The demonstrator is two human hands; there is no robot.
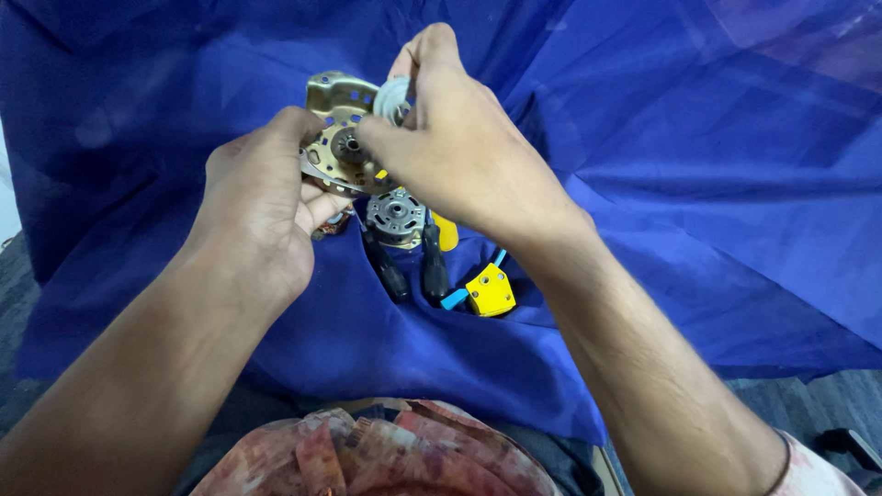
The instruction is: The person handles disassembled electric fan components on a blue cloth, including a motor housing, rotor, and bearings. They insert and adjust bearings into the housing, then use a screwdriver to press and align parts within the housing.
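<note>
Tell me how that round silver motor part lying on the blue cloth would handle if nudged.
The round motor part looks like solid metal, so probably heavy for its size and stiff. Lying flat in a fold of the blue cloth, it would likely slide or snag rather than roll.

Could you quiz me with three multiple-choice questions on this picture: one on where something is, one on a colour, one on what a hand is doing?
1. Where does the round grey motor part lie?
A. on the blue cloth, below the hands
B. on the floor
C. in the left hand

2. What colour is the small block beside the black tool handles?
A. red
B. yellow
C. green

3. How is the left hand?
A. flat and empty
B. out of sight
C. gripping a perforated metal plate

Answers: A, it rests on cloth; B, plainly yellow; C, fingers wrap the plate while the right hand pinches a white piece.
</note>
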